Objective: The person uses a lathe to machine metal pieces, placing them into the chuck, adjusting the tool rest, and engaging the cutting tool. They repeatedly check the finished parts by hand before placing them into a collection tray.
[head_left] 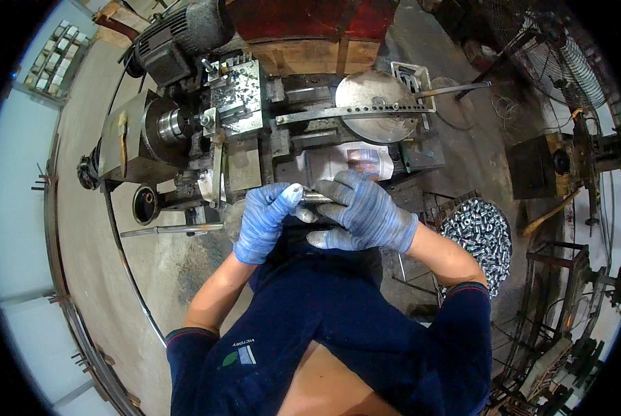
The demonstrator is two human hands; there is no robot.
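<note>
Holding a metal piece (315, 197) in left hand (264, 216) and right hand (367, 212) (neither clearly nearer), with its length crosswise between them.

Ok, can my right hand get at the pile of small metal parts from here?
Probably yes: the pile lies open just past your right forearm, though your right hand is on a metal piece.

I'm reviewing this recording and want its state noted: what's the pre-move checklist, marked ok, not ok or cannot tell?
1. Left hand gloved, gripping the metal part: ok.
2. Right hand gloved, fingers at the part: ok.
3. Brush off the machine: not ok, lies on the housing.
4. Chuck stopped: cannot tell from one still.
5. Small metal pieces piled apart from the hands: ok.
</note>
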